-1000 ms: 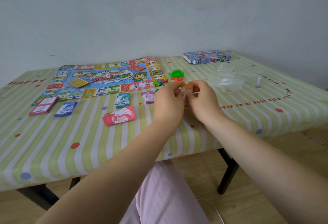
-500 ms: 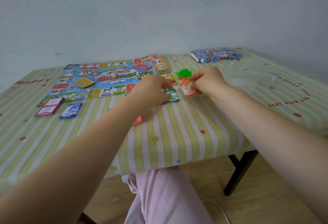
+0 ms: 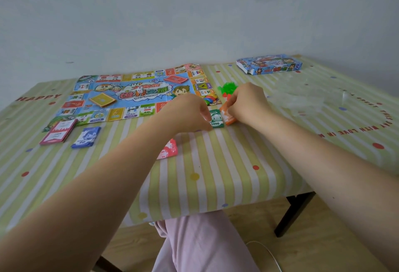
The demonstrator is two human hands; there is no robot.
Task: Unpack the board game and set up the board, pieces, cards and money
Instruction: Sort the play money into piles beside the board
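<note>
Nearest me on the striped table point(image 3: 216, 174) lies a red stack of notes point(image 3: 169, 149). Beyond it my left hand point(image 3: 190, 114), fingers curled, rests at the green 1000 notes point(image 3: 216, 118); I cannot tell whether it grips them. Just beside, my right hand point(image 3: 248, 103) pinches an orange stack point(image 3: 226, 114). Further back lies the board point(image 3: 133, 94), and far right the game box point(image 3: 268, 64).

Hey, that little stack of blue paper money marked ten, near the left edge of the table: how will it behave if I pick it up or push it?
The stack of blue paper notes looks thin and flat, so probably light and floppy. It appears loose, with no band visible, so a push would likely fan it out across the striped tablecloth. Pinching the whole stack seems safer than sliding it.
</note>
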